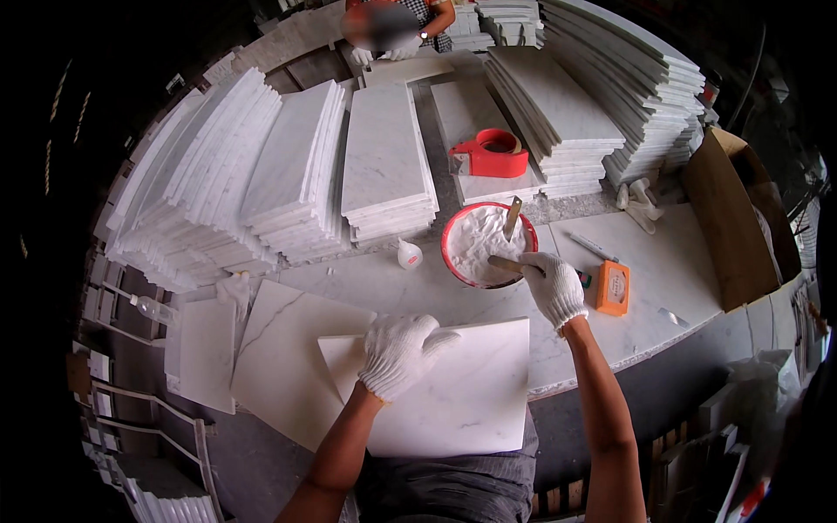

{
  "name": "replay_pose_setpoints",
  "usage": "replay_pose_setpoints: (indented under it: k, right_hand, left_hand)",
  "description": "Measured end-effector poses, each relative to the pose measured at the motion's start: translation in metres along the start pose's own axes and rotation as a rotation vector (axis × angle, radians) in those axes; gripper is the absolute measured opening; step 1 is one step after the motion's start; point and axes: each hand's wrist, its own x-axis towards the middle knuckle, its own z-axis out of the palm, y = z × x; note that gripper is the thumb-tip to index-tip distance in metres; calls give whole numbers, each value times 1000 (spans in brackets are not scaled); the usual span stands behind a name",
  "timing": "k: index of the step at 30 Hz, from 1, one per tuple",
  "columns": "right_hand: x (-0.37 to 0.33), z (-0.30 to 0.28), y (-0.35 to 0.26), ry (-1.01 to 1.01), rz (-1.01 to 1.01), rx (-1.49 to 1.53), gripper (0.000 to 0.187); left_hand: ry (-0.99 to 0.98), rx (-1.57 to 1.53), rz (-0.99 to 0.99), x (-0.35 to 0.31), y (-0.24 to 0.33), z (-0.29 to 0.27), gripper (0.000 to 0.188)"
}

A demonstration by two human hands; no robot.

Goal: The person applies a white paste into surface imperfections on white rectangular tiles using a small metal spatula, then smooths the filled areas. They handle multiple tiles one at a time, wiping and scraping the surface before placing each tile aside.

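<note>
My left hand [398, 353], in a white knit glove, grips the far edge of a white marble tile [471, 392] that lies tilted over my lap. Its thumb lies along the tile's face, and the other fingers are partly hidden. Gloved as well, my right hand [555, 286] holds a putty knife [505, 262] by its handle end. The knife reaches over the near right rim of a red-rimmed bowl [446, 253] full of white paste [475, 241]. A second putty knife [513, 216] stands upright in the paste. Beneath the held tile lies another marble slab [283, 349].
Stacks of marble tiles [384, 166] line the far side. A red tape dispenser [497, 155] sits on one stack. An orange box [614, 289], a pen [595, 247] and a small white bottle [409, 254] surround the bowl. A cardboard box [724, 218] stands right; another person's gloved hands [401, 50] work opposite.
</note>
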Motion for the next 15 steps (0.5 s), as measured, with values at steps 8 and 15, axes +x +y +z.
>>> replay_pose_setpoints:
  k: [8,15]
  right_hand:
    - [4,-2,11,-132,191,295,24]
    - [-20,-65,7,-278,383,679,22]
  left_hand:
    - [-47,4,-51,1,3,0,38]
    - [42,-31,37,2,-1,4,39]
